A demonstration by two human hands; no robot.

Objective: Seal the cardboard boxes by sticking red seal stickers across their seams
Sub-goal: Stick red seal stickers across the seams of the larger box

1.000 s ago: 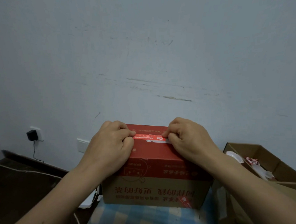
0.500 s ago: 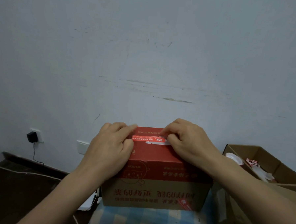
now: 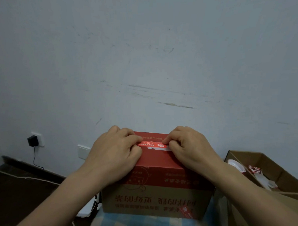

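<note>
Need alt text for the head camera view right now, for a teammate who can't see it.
Both hands, left hand and right hand, press a red seal sticker onto the top of a red-topped cardboard box. An open carton sits to the right.

Two bare forearms entering from 7 and 4 o'clock, no sleeves in view, left hand [image 3: 115, 150] and right hand [image 3: 191, 148] ungloved, no rings, watch or bands visible, fingers [image 3: 134, 139] with short nails, knuckles showing.
</note>
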